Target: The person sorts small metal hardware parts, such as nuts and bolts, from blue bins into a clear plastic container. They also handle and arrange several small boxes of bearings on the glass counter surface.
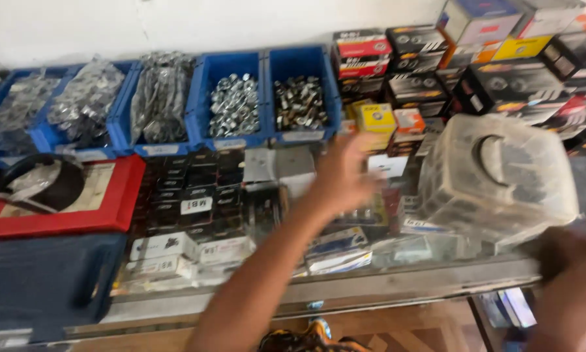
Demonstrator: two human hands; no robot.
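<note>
Head view. My left hand (342, 175) is stretched out over the glass tabletop (345, 287), fingers spread loosely and motion-blurred; it grasps nothing and hovers above small cartons under the glass, near the yellow box (375, 118). My right hand (570, 290) sits at the lower right edge, blurred; it is pressed to the lower corner of a cloudy, translucent plastic tub (498, 179), but I cannot tell whether the fingers are clenched on it. The tub is boxy with rounded corners, tilted, and stands on the tabletop at right, with a dark curved ring showing through its wall.

Along the back wall stand five blue plastic bins (231, 101): three hold crinkled clear bags of dark metal parts, two hold loose shiny nuts and fittings (234, 104). A stack of printed cardboard boxes (495, 58) rises at upper right; the count is too blurred to fix. At left lies one flat red tray (104, 215) carrying a black ring (42, 179).
</note>
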